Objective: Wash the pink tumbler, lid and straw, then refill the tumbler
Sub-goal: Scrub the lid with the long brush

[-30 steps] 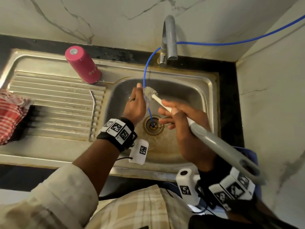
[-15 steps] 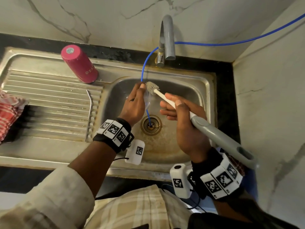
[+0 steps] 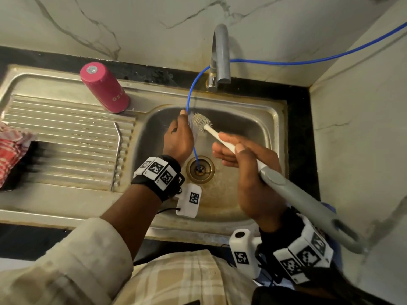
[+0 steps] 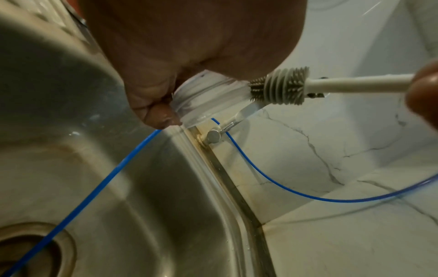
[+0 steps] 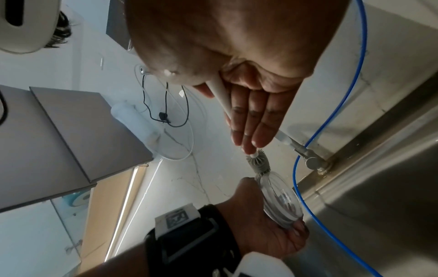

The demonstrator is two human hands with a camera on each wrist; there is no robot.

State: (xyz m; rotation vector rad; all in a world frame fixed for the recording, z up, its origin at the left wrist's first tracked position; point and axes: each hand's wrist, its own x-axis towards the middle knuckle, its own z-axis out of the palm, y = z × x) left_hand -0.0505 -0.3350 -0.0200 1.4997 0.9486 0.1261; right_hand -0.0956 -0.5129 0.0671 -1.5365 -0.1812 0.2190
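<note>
My left hand (image 3: 178, 135) holds the clear lid (image 4: 203, 99) upright by its rim over the sink basin (image 3: 246, 128). My right hand (image 3: 246, 164) pinches the white shaft of a bottle brush between the thumb and straight fingers. The brush's grey head (image 3: 201, 122) touches the lid's upper edge, as the left wrist view shows (image 4: 282, 86). The lid (image 5: 279, 198) looks empty in the right wrist view. The pink tumbler (image 3: 104, 88) stands upside down at the back of the drainboard. A bent metal straw (image 3: 119, 146) lies on the drainboard ribs.
A grey tap (image 3: 221, 53) stands behind the basin. A thin blue tube (image 3: 189, 100) runs from the right wall down into the drain (image 3: 200, 169). A red checked cloth (image 3: 13, 150) lies at the far left. A marble wall closes in the right side.
The brush head has shifted slightly up and back down against the lid. Both hands stay over the basin; the tumbler and straw have not moved.
</note>
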